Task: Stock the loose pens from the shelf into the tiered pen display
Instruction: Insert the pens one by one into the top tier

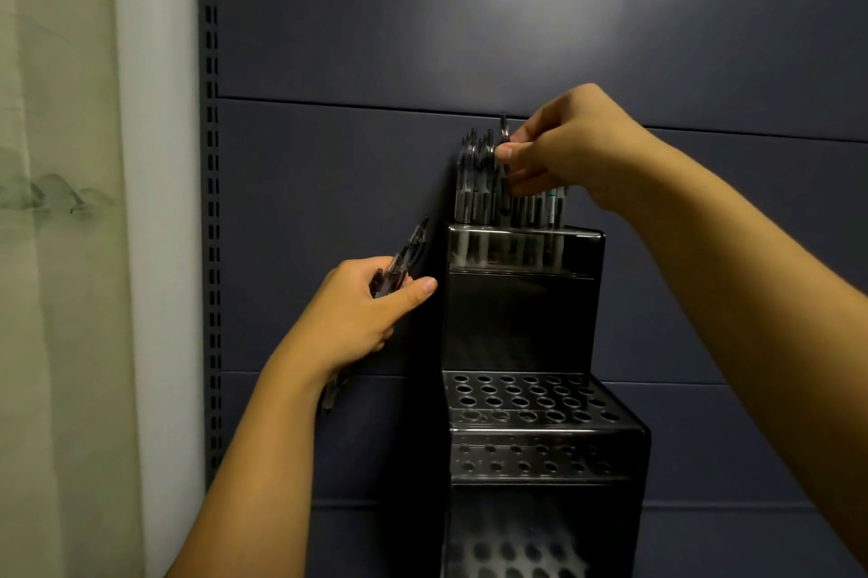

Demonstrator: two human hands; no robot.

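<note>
Pens [488,183] stood upright in the top tier of the black tiered pen display [521,319], filling its rear holes. Right hand [563,150] pinched one pen [504,164] between thumb and fingertips, upright among the standing ones. Left hand [361,314], just left of the display, gripped a bundle of loose pens [404,258], fingers curled round them, tips pointing up. Lower tiers showed rows of open holes. Behind stood a dark blue panel [516,14] and a slotted upright [212,202]; a pale curtain [56,249] hung at left.
</note>
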